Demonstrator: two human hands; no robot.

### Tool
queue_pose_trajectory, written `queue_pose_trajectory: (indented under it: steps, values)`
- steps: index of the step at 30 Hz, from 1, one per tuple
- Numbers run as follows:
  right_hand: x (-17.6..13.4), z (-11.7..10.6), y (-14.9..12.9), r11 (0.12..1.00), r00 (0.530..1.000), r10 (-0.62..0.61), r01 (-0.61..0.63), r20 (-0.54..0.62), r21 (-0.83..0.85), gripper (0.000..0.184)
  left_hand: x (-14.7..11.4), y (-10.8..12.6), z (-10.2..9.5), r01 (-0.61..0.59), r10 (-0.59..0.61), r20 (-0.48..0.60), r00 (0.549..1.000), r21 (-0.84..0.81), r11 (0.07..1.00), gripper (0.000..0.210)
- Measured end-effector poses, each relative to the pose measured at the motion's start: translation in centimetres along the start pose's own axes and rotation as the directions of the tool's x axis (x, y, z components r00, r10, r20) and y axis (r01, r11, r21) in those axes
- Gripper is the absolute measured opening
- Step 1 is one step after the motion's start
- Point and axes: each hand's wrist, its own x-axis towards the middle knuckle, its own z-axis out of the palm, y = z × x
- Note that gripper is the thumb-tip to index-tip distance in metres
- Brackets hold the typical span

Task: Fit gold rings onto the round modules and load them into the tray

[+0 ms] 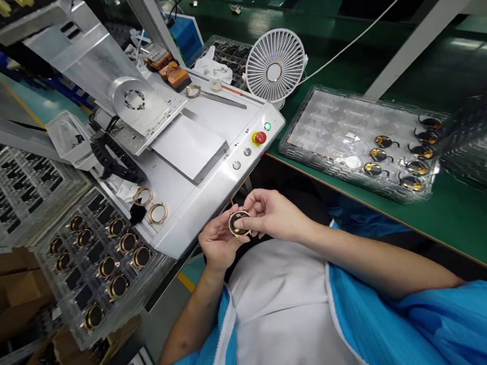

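Close in front of my body, my left hand grips a round gold-rimmed watch case by its edge. My right hand pinches the same case from the other side, its thumb lying across the dark inside. A small yellowish part shows by the thumb tip; the rest of the inside is covered. Two bare gold watch rings lie on the near left corner of the white machine base, beyond my left hand.
Left stands a clear tray of gold-rimmed black watch cases. A metal press fixture rises from the machine, with a red stop button on its front. A white fan and a stacked clear tray of round parts sit on the green bench.
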Motion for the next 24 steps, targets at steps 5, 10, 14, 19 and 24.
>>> queue_pose_trajectory:
  steps: [5,10,14,19,24]
  values:
    - [0.0,-0.4,0.7,0.998,0.999,0.037,-0.037,0.017,0.046,0.056,-0.5,-0.1,0.2,0.061,-0.061,-0.017,0.998,0.047,0.997,0.056]
    - [0.4,-0.2,1.5,0.994,0.999,0.033,-0.035,0.020,0.105,0.063,-0.5,0.0,0.2,0.060,-0.061,0.021,0.998,0.047,0.997,0.052]
    - [2.5,-0.6,0.2,0.999,0.997,0.032,-0.032,0.075,-0.006,0.061,-0.1,0.2,0.3,0.061,-0.061,-0.092,0.994,-0.004,0.998,0.049]
    - [8.0,-1.9,-4.1,0.997,0.979,-0.078,0.075,-0.186,-0.026,0.045,0.4,1.3,0.4,0.105,-0.120,-0.143,0.982,-0.109,0.988,0.040]
    - [11.7,-2.6,-7.0,0.991,0.936,-0.134,0.118,-0.326,-0.068,0.026,0.3,1.8,-0.3,0.121,-0.122,-0.060,0.991,-0.028,0.992,0.056]
